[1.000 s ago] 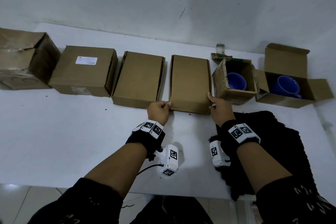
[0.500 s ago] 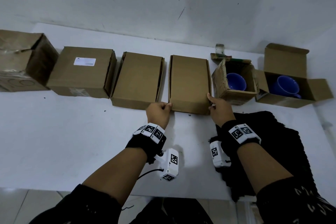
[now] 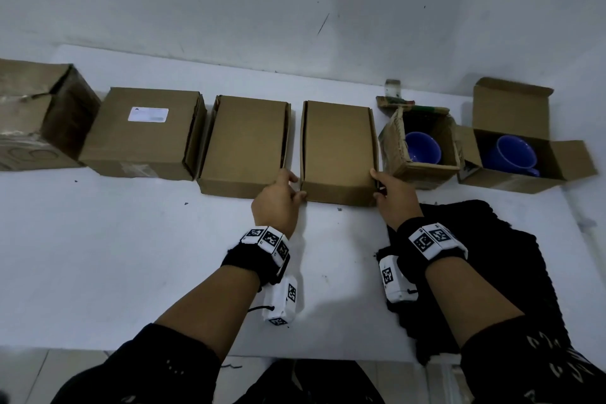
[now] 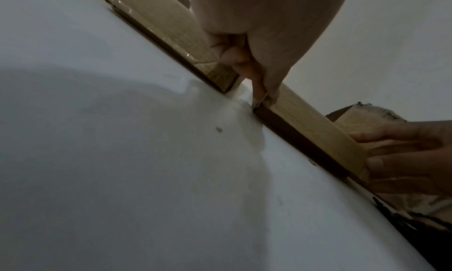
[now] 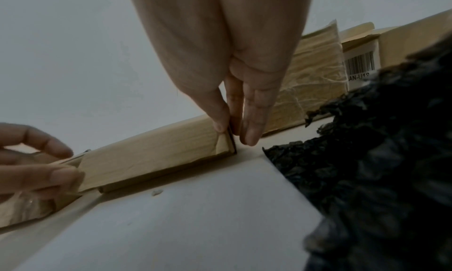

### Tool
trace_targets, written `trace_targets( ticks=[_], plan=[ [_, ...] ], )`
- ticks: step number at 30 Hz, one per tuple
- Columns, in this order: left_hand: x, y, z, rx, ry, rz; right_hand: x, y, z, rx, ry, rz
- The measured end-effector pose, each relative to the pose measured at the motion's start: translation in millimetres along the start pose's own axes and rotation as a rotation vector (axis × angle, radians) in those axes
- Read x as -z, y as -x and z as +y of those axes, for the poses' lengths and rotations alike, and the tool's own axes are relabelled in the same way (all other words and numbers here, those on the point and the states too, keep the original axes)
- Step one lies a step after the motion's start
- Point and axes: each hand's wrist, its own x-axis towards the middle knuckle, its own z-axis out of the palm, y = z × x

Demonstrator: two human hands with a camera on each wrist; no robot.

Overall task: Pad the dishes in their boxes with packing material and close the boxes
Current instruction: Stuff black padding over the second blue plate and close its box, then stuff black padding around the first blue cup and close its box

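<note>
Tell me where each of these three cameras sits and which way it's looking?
Head: worn on the head, looking down at the table, boxes, both forearms.
Left wrist: under the left hand, looking along its fingers at the closed box.
Right wrist: under the right hand, facing the same box; black packing material beside.
Shared: both wrist views show the opposite hand.

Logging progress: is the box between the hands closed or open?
Closed. The box has its lid flat on top; left hand and right hand pinch its front corners.
</note>
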Motion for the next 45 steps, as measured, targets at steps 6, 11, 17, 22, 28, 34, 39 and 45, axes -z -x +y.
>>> trace_targets(
  ticks=[6, 11, 17, 22, 28, 34, 39, 45],
  plan=[
    [21, -28, -1, -0.281, -0.305, -0.037, -8, -4, -8, 0.106, 0.048, -0.023],
    [34, -48, -10, -0.330, -0.411, -0.112, -14, -12, -16, 0.128, 0.104, -0.042],
    [24, -50, -7, -0.364, -0.400, -0.001, -17, -13, -18, 0.156, 0.207, -0.060],
    [19, -51, -9, -0.396, -0.365, 0.048, -22, -9, -18, 0.165, 0.220, -0.038],
    [17, -49, -7, -0.438, -0.459, 0.066, -20, -11, -17, 0.185, 0.234, -0.045],
    [16, -41, 13, -0.355, -0.592, 0.054, 0, -4, -20, 0.176, 0.202, -0.149],
    [-1, -7, 58, -0.330, -0.489, 0.072, 58, 20, -5, 0.218, -0.051, -0.180],
    [-62, 59, 148, -0.519, -0.073, -0.191, 143, 53, 82, 0.042, 0.079, -0.170]
  ],
)
